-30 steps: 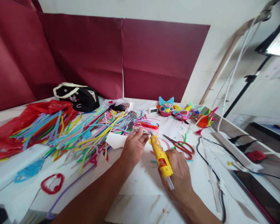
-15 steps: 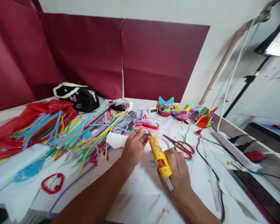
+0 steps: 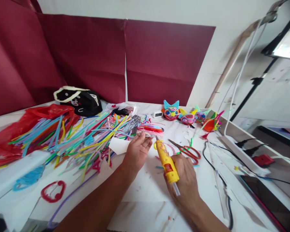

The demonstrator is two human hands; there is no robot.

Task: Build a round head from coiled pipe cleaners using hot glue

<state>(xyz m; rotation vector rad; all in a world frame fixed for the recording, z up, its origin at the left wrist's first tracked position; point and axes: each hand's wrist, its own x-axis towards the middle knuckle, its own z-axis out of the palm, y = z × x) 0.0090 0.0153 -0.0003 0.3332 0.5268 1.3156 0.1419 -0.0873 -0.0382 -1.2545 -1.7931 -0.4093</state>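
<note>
The yellow glue gun (image 3: 166,160), likely light and rigid, is being held round its body in the right hand's (image 3: 185,182) closed grip. A soft pipe-cleaner piece (image 3: 152,130) is being pinched by the left hand (image 3: 136,152).

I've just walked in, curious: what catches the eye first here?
A yellow glue gun is gripped in the right hand at the middle of the table, its tip beside the left hand. Left of them sprawls a heap of bright pipe cleaners, and little colourful figures stand at the back before a dark red backdrop.
</note>
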